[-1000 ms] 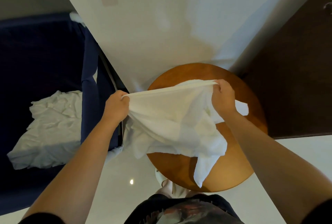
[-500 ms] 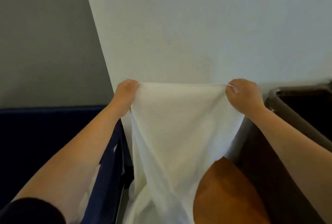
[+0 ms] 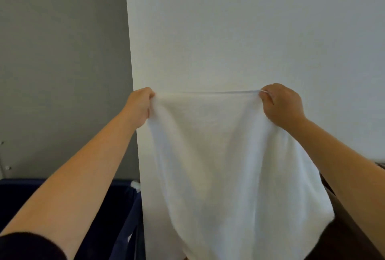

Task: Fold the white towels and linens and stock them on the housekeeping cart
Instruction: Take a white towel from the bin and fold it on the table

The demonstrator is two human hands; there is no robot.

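Observation:
A white towel [image 3: 225,166] hangs spread out in front of me, its top edge pulled taut between both hands. My left hand [image 3: 140,105] pinches the top left corner. My right hand [image 3: 281,103] pinches the top right corner. The cloth drops straight down past the bottom of the view, so its lower edge is hidden. Both arms reach forward at about the same height.
A white wall corner [image 3: 229,30] stands right behind the towel, with a grey wall [image 3: 62,61] to its left. The dark blue fabric cart bin [image 3: 116,207] sits low on the left. A dark brown surface [image 3: 343,228] shows at the lower right.
The towel came up off the round wooden table and now hangs open and flat. Both hands rose and moved apart, and my view tilted up toward the wall.

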